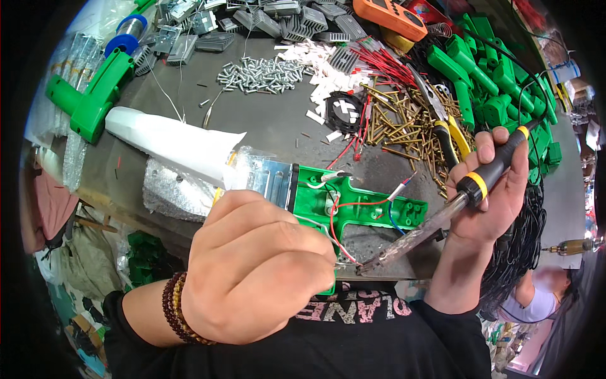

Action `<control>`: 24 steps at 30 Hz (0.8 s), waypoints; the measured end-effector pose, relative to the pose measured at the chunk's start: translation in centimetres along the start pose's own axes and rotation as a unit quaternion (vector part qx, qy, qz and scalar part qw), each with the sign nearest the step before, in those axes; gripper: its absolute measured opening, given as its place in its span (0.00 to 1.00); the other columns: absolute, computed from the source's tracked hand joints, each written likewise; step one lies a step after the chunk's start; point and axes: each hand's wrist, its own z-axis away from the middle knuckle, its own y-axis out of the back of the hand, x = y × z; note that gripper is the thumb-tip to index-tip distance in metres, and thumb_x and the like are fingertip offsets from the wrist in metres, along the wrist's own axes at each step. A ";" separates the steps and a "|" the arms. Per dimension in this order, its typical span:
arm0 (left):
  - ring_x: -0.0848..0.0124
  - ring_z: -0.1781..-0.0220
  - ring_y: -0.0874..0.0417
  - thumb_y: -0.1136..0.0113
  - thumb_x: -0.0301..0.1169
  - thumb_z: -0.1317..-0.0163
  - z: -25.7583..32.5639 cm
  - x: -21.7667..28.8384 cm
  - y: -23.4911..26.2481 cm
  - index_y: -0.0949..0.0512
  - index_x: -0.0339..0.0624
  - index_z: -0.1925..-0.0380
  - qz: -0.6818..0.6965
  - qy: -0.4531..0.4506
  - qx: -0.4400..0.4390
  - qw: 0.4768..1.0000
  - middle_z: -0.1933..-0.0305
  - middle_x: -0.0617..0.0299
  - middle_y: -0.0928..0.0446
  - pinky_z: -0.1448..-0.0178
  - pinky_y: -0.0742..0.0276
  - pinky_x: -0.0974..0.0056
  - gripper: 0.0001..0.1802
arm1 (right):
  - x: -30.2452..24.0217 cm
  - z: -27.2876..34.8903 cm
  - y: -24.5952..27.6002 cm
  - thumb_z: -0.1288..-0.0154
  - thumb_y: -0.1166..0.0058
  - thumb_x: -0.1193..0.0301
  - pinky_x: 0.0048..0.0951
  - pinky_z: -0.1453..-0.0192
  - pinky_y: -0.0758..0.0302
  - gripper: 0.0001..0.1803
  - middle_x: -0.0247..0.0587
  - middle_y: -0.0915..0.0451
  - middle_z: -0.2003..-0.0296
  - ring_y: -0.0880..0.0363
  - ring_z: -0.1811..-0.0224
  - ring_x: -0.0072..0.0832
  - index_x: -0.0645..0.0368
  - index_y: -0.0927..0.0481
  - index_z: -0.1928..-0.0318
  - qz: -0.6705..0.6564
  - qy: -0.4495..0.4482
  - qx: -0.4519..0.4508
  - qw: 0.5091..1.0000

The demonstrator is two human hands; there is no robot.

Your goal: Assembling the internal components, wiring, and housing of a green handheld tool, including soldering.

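- Hands work close together at the near edge of the dark grey worktop [271, 120], just above the person's black shirt.
- The left hand [252, 278] is curled into a fist over the near end of a flat green plastic housing [372, 208]; its grip is pressed together, though what the fingertips pinch is hidden underneath.
- The right hand [499, 189] wraps its grip firmly around the black-and-yellow handle of a soldering iron [442, 215], whose metal tip slants down to the red and white wires [334, 221] at the housing's near edge, right beside the left knuckles.
- The housing lies flat, with a shiny metal plate [271, 180] at its left end.
- Beyond it, a heap of brass screws [398, 126], a heap of silver screws [262, 74] and a pile of green plastic handle shells [486, 76] cover the worktop.
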 end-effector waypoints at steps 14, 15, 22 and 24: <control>0.68 0.71 0.20 0.35 0.11 0.60 -0.2 -0.8 -1.0 0.28 0.48 0.73 0.039 0.001 -0.002 0.999 0.67 0.65 0.16 0.64 0.32 0.63 0.20 | 0.6 -0.4 0.0 0.19 0.62 0.53 0.15 0.85 0.38 0.20 0.43 0.24 0.64 0.41 0.89 0.13 0.57 0.27 0.50 0.019 -0.001 -0.006 1.000; 0.68 0.71 0.20 0.35 0.11 0.60 -0.3 -0.8 -1.0 0.28 0.48 0.73 0.039 0.001 -0.002 0.999 0.67 0.65 0.16 0.64 0.32 0.63 0.20 | 0.6 -0.4 0.1 0.19 0.62 0.53 0.15 0.85 0.38 0.20 0.43 0.24 0.64 0.41 0.89 0.13 0.57 0.27 0.50 0.020 -0.001 -0.006 1.000; 0.67 0.71 0.20 0.35 0.11 0.59 -0.3 -1.0 -1.0 0.28 0.48 0.73 0.046 0.006 -0.010 0.999 0.67 0.66 0.16 0.63 0.32 0.62 0.19 | 0.7 -0.6 0.4 0.19 0.63 0.53 0.15 0.85 0.37 0.21 0.43 0.24 0.63 0.41 0.89 0.13 0.57 0.26 0.49 0.013 -0.009 -0.022 1.000; 0.67 0.70 0.20 0.35 0.11 0.59 -0.4 -1.1 -1.0 0.28 0.48 0.73 0.045 0.005 -0.011 0.999 0.67 0.66 0.16 0.63 0.32 0.62 0.19 | 0.7 -0.6 0.4 0.19 0.64 0.53 0.15 0.85 0.37 0.21 0.43 0.24 0.63 0.41 0.89 0.13 0.57 0.26 0.49 0.014 -0.007 -0.020 1.000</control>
